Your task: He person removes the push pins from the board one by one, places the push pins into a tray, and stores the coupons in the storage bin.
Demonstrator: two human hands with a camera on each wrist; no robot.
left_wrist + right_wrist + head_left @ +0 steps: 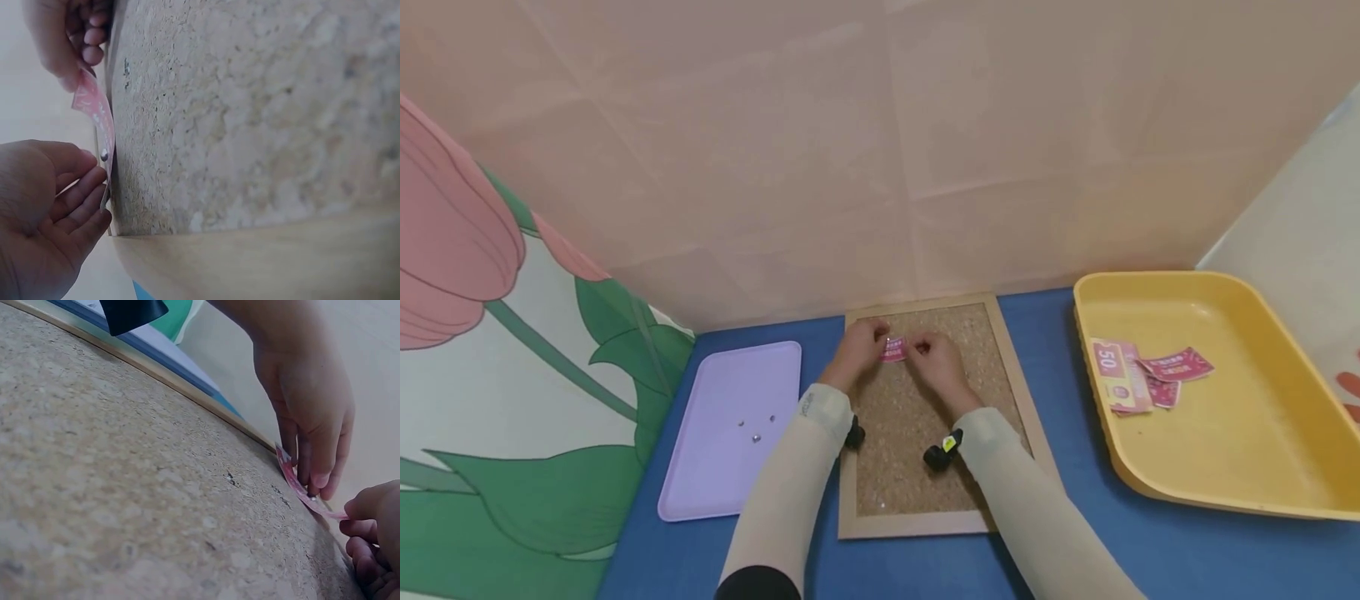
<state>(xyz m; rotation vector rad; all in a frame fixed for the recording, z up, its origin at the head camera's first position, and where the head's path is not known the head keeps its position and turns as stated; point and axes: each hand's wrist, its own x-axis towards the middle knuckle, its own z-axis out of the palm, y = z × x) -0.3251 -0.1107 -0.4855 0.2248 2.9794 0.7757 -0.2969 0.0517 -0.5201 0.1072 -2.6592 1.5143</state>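
A small pink printed paper coupon [892,350] lies near the top of a wood-framed cork board [917,433], curving slightly off the cork. My right hand [937,365] pinches the coupon's right end between thumb and forefinger. At the other end is my left hand [859,350], its thumb and curled fingers around the coupon's left edge. A silver pushpin [104,154] stands at the coupon's face, close by the left thumb tip in the left wrist view. Whether its point is in the cork is hidden.
To the left, a lilac tray [700,467] holds several small silver pins [756,438]. A yellow tray [1240,450] on the right contains more pink coupons [1176,365]. Everything rests on a blue table surface [910,571] against a draped pinkish wall.
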